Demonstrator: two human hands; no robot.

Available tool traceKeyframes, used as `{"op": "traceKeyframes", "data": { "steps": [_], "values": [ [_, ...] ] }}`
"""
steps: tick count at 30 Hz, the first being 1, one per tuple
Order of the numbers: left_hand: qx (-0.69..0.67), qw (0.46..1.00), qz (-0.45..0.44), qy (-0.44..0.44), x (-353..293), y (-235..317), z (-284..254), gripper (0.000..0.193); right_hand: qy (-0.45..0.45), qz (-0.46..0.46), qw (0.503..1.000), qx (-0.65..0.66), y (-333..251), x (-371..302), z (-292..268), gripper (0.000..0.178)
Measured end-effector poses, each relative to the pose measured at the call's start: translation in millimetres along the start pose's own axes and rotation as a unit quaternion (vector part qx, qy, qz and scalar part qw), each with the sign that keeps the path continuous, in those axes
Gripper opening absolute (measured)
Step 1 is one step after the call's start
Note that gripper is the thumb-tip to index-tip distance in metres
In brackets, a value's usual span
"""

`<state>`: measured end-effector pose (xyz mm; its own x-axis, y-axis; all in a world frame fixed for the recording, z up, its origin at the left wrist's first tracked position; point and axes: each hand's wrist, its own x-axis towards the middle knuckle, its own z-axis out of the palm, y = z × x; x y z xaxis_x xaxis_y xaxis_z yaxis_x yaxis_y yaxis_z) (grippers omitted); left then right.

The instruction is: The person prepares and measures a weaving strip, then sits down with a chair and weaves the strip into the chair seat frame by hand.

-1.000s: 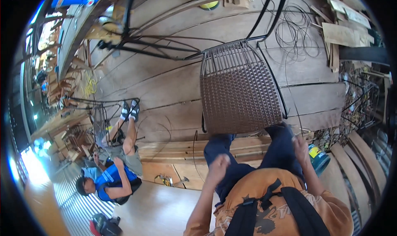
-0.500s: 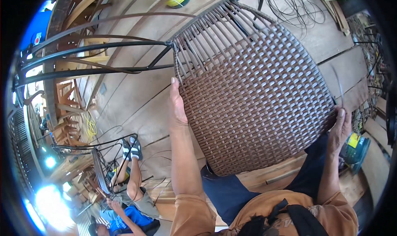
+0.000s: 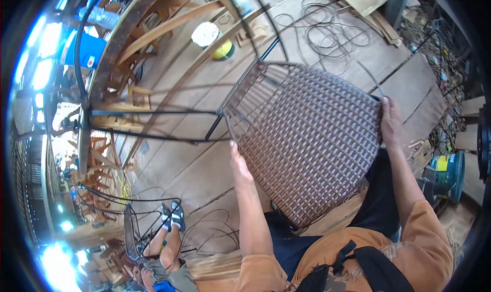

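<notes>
A brown woven wicker panel [image 3: 317, 138] on a dark metal chair frame [image 3: 158, 112] leans over my lap. Its lower part is densely woven. Toward the upper left, bare lengthwise strands [image 3: 255, 100] show gaps between them. My left hand [image 3: 241, 163] grips the panel's left edge, thumb side visible and the other fingers hidden behind it. At the right edge, my right hand [image 3: 392, 122] is closed on a thin flat wicker strand [image 3: 370, 78], whose loose end sticks up past my fingers.
Coiled strands [image 3: 330, 34] lie on the floor beyond the panel. A green bucket [image 3: 450, 175] stands at my right, a yellow tin [image 3: 223, 50] at the far side. Curved wooden parts [image 3: 169, 28] fill the upper left. Another person [image 3: 171, 246] sits at lower left beside a dark frame [image 3: 130, 225].
The view has shifted, and the panel and chair frame have turned and sit lower in the picture. My right hand has moved up and inward along with the panel's edge; both hands remain on it.
</notes>
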<state>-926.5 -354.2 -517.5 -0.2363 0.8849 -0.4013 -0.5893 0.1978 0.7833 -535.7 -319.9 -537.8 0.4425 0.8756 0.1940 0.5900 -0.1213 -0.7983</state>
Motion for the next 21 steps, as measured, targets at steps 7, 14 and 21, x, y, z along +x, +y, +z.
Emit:
{"op": "traceKeyframes", "data": {
  "steps": [7,14,21],
  "values": [
    [-0.05,0.998,0.0,0.03,-55,-41,-31,0.056,-0.072,-0.111,0.991,-0.033,-29,22,-15,0.021],
    [-0.079,0.996,0.04,0.033,-92,-76,-19,0.056,0.088,-0.069,0.99,0.09,-5,-4,-58,0.02],
    [-0.141,0.989,0.013,0.044,-126,-84,37,0.054,-0.015,0.008,0.989,0.144,8,-162,-108,0.016]
  ]
}}
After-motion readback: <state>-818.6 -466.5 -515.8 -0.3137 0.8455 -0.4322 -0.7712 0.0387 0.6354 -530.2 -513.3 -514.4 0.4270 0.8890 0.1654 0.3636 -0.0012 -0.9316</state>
